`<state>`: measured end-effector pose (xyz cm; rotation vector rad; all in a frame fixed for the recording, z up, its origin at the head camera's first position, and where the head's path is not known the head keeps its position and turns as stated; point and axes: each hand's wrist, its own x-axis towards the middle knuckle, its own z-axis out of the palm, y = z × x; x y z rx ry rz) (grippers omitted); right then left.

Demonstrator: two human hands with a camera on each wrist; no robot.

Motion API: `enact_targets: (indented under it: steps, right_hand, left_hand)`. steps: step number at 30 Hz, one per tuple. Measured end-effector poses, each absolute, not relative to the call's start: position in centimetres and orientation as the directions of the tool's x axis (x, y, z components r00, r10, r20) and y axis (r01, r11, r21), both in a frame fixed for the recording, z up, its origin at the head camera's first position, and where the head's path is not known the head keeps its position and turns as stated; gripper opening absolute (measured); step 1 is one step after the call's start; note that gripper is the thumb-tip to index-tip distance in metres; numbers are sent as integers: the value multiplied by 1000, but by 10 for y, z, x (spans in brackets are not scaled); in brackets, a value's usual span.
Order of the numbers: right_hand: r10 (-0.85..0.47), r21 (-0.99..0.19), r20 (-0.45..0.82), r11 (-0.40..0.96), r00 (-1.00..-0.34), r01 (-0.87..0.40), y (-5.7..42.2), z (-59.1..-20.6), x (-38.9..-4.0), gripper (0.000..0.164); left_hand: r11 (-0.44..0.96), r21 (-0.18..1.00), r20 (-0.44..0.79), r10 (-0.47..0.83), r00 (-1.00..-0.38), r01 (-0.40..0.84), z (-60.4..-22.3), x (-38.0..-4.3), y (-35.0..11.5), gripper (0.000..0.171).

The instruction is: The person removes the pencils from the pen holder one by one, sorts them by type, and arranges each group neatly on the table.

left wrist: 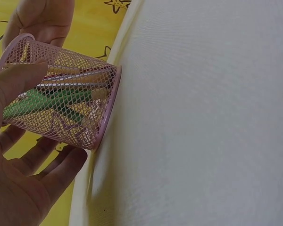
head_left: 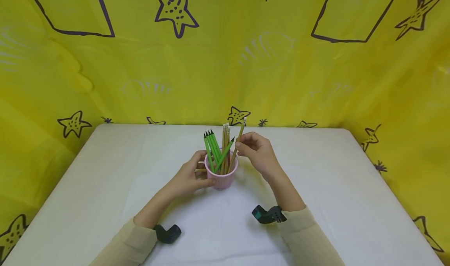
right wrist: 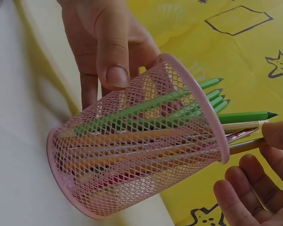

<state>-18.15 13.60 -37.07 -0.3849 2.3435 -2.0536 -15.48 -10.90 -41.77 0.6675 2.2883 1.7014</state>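
A pink mesh pencil cup (head_left: pixel 221 183) stands upright on the table, with my left hand (head_left: pixel 186 178) holding it from the left side. In the left wrist view, the thumb lies along the mesh wall (left wrist: pixel 70 101) and the fingers reach round its other side. Several green pencils (head_left: pixel 215 148) lean in the cup, dark points up. Wooden pencils (head_left: pixel 225 141) with eraser ends up stand among them. Between thumb and fingers my right hand (head_left: pixel 258 152) pinches one wooden pencil (head_left: pixel 241 131), tilted right at the rim; its lower part is inside the cup.
A white cloth covers the table (head_left: pixel 123 172). Behind and beside it hangs a yellow curtain (head_left: pixel 211 70) with drawn starfish. Each wrist carries a dark camera, one on the left (head_left: pixel 168 234) and one on the right (head_left: pixel 268 214), close over the cloth.
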Motion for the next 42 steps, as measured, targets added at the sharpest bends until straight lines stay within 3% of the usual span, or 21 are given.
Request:
enact_targets:
  steps: [20,42]
  right_hand:
    - [-137,-974,200,78,-970,-212,153,-352,-177,21]
    - [-83,-956,284,-102,-955,-275,163,-332,-168,9]
  left_hand:
    - [214,947,110,484,-868,240,-419,-155,-110,77]
    - [232,940,112,480,-870,249,-416,-153,-112,76]
